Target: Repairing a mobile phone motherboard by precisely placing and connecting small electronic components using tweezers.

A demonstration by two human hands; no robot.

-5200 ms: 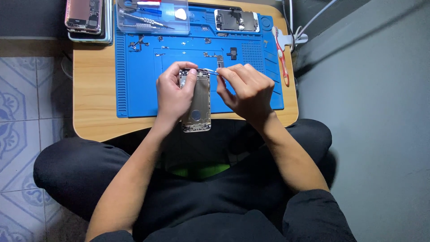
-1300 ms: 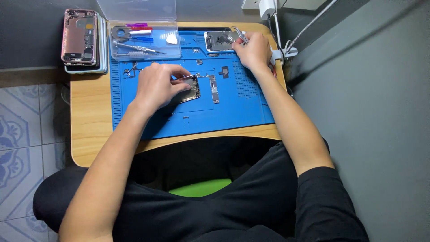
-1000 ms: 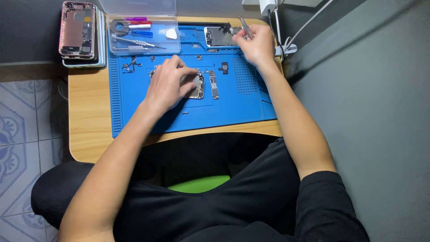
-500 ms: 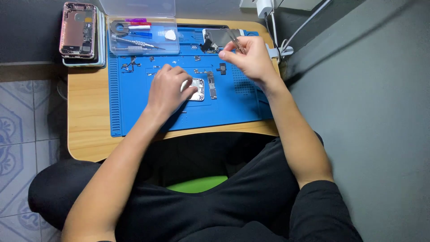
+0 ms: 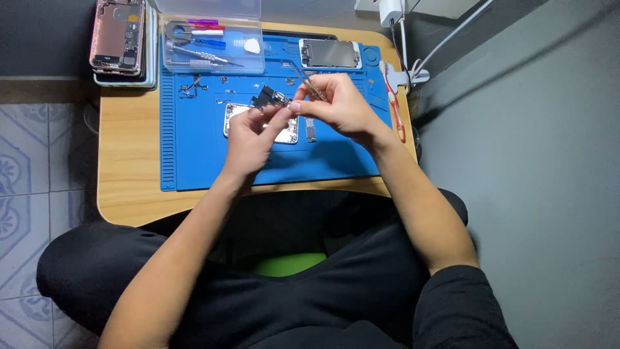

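I see the work mat [image 5: 200, 168] on the table [image 5: 129, 161], with the opened phone housing [image 5: 232, 119] at its centre. The tool box [image 5: 213, 48] sits at the mat's far left edge, the screen panel [image 5: 330, 53] to its right. A stack of phones [image 5: 119, 39] lies left of the box.

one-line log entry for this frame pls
left hand: holds small dark part | right hand: holds tweezers | below: open phone shell on blue mat

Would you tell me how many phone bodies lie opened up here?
2 visible: one opened phone atop the stack at the table's far-left corner, another on the blue mat, partly hidden by the left hand.
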